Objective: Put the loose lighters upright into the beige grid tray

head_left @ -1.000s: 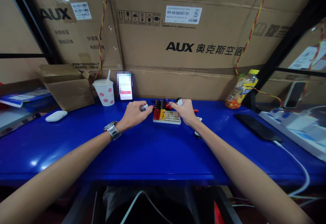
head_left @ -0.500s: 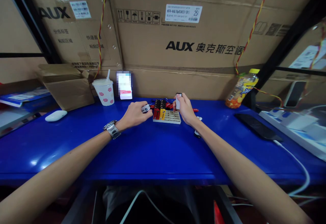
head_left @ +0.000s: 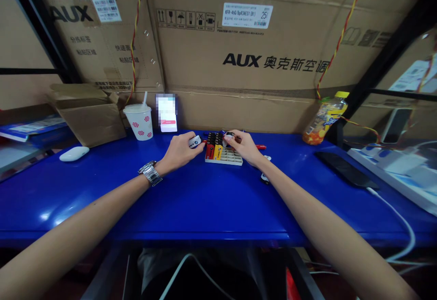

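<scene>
A pale gridded tray stands on the blue table, its left part filled with upright black-topped lighters, red lighters and yellow lighters at the front. My right hand pinches a white lighter with a black top over the tray, just beside the yellow row. Its lower end is partly hidden by my fingers. To the left of the tray, my left hand is closed around a white item with dark markings, which looks like one or more lighters.
Red lighters lie behind the tray, and a white-and-black lighter lies by my right wrist. A paper cup, a lit phone, and a white case are left. A bottle and dark phone are right.
My right hand has moved left and down with the white lighter, from above the tray's right part to beside the yellow row. My left hand has barely shifted.
</scene>
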The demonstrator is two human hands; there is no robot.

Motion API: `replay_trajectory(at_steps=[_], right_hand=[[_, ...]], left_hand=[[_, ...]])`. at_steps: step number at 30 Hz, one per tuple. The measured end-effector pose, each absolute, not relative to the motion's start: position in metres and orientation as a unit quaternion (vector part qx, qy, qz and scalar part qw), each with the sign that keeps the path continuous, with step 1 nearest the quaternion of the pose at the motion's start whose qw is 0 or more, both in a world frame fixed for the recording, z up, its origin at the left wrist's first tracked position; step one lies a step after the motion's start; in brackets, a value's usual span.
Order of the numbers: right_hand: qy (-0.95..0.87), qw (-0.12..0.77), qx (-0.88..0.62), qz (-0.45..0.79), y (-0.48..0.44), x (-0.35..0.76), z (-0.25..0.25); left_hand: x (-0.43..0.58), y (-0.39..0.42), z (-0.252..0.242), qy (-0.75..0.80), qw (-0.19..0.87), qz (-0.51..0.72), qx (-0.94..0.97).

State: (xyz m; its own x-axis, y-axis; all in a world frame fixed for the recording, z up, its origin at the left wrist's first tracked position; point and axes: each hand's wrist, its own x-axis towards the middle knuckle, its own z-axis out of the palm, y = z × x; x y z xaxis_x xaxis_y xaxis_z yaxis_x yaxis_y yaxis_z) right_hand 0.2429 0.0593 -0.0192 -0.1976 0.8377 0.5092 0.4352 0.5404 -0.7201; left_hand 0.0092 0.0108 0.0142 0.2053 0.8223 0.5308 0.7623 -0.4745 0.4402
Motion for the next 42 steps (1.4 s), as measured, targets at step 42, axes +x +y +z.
replay_trajectory(at_steps=[42], right_hand=[[-0.743, 0.411, -0.515, 0.120, 0.055, 0.253, 0.011]], left_hand=[[0.010, 0.010, 0.014, 0.508, 0.034, 0.314, 0.801]])
